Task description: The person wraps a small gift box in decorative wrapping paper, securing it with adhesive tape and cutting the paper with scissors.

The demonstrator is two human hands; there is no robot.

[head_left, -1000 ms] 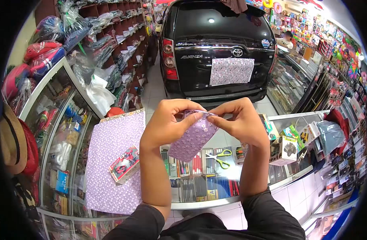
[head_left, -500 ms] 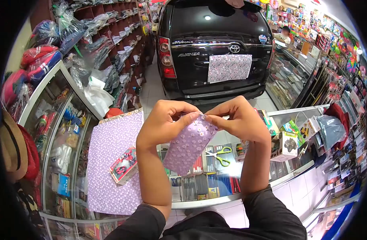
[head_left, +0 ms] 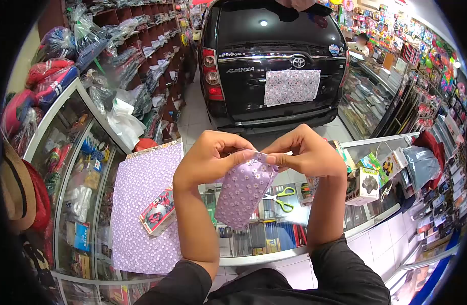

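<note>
Left hand [head_left: 205,160] and right hand [head_left: 307,152] both pinch the top edge of a purple floral wrapped parcel [head_left: 242,190], held above the glass counter [head_left: 294,244]. Long axis near vertical, tilted; lower end points down-left. Green scissors [head_left: 281,198] lie just behind; purple wrapping sheet [head_left: 142,203] left.

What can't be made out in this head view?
- Top edge of the purple flower-print paper packet: head view, covered by fingers of left hand and right hand.
- Packet's contents: head view, wrapped over.
- Red boxed toy: head view, print too small.
- Stationery under clear glass counter top: head view, glare, small.
</note>
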